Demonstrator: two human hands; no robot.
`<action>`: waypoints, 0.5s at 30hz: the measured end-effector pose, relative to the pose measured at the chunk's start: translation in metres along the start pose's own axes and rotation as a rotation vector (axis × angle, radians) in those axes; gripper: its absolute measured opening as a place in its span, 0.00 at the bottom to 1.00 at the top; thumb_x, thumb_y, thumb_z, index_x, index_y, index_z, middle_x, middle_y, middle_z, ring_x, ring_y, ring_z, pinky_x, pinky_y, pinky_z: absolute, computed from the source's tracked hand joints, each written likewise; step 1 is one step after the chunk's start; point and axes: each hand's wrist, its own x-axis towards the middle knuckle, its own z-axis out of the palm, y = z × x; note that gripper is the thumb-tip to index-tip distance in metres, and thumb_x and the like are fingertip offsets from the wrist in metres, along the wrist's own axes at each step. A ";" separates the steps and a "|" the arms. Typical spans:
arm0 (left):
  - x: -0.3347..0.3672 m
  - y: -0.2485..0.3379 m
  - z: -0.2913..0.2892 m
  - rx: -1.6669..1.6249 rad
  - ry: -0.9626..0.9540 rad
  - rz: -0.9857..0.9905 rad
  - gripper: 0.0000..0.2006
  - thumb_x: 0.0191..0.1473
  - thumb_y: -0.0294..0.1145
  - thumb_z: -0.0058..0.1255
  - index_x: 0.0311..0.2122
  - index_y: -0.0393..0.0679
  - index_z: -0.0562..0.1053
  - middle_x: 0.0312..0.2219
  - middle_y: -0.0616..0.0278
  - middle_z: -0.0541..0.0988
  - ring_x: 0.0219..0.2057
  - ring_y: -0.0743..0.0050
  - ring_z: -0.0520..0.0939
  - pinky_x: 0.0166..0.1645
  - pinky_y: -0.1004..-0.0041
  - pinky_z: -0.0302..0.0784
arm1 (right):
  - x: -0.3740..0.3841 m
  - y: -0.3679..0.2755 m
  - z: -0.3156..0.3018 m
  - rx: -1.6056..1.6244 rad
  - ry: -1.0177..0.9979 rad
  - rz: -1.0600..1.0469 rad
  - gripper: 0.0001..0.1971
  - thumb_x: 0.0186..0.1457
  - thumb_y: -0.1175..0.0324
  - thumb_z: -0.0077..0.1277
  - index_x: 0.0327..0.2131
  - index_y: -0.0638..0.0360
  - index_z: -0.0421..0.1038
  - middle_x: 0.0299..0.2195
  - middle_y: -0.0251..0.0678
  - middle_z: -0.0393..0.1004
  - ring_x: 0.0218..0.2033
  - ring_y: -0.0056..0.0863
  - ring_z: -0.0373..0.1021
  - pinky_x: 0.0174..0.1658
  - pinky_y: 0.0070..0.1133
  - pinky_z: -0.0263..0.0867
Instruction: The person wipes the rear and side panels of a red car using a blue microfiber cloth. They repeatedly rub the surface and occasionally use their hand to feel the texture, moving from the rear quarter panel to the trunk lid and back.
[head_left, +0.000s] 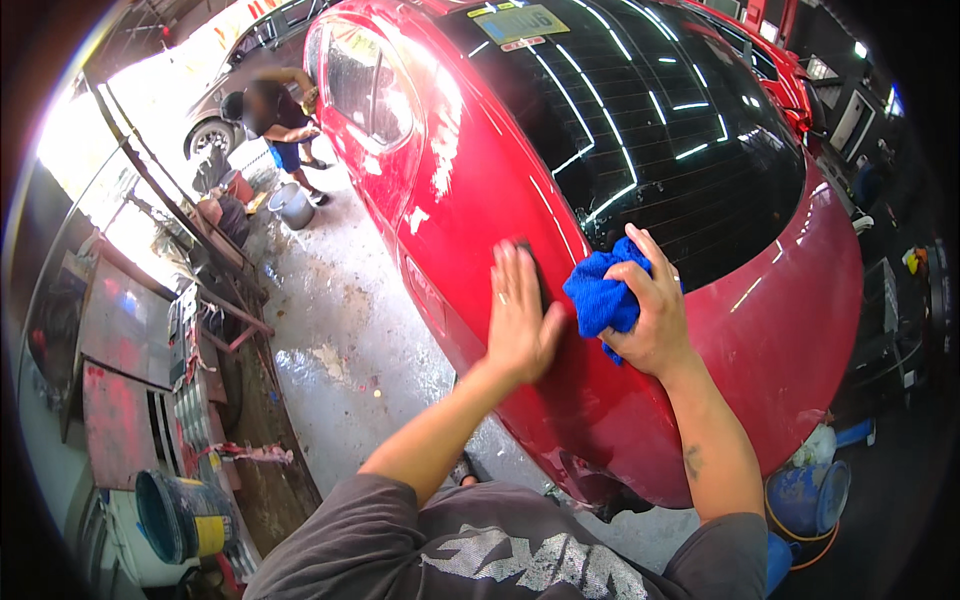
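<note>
Dark-grey fabric T-shirt (pixel 335 535) closest; I see bare left hand (pixel 522 318) flat against glossy red car body (pixel 590 430), fingers together, thumb apart; bare right hand's (pixel 655 322) fingers clamped on bunched bright-blue cloth (pixel 598 298).

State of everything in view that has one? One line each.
Left hand: open, fingers extended, palm down
Dark item: mostly hidden under left hand
Blue cloth: bunched
Right hand: closed on cloth
Red car: glossy side, hazier rear
Rear window: reflecting strip lights
Gray bucket: upright
Co-worker: bent forward
</note>
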 end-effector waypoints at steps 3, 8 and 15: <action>-0.084 0.067 -0.005 -0.173 -0.261 -0.031 0.49 0.66 0.50 0.47 0.77 0.30 0.37 0.76 0.25 0.33 0.78 0.26 0.33 0.78 0.39 0.31 | -0.004 0.007 0.000 0.074 0.005 0.051 0.29 0.33 0.69 0.75 0.43 0.50 0.73 0.57 0.50 0.74 0.58 0.55 0.72 0.59 0.45 0.68; 0.049 0.000 -0.012 0.053 0.086 -0.085 0.41 0.72 0.45 0.40 0.75 0.25 0.43 0.75 0.25 0.41 0.78 0.28 0.39 0.79 0.41 0.36 | 0.000 0.011 0.002 0.325 0.233 0.045 0.28 0.34 0.78 0.70 0.43 0.56 0.71 0.43 0.46 0.75 0.45 0.52 0.76 0.49 0.33 0.73; -0.046 0.114 0.022 -0.055 0.022 -0.117 0.47 0.71 0.56 0.42 0.76 0.26 0.41 0.74 0.21 0.39 0.77 0.23 0.38 0.78 0.38 0.35 | -0.003 0.019 -0.008 0.762 0.419 0.407 0.16 0.50 0.83 0.63 0.40 0.57 0.71 0.36 0.28 0.78 0.34 0.17 0.76 0.40 0.20 0.75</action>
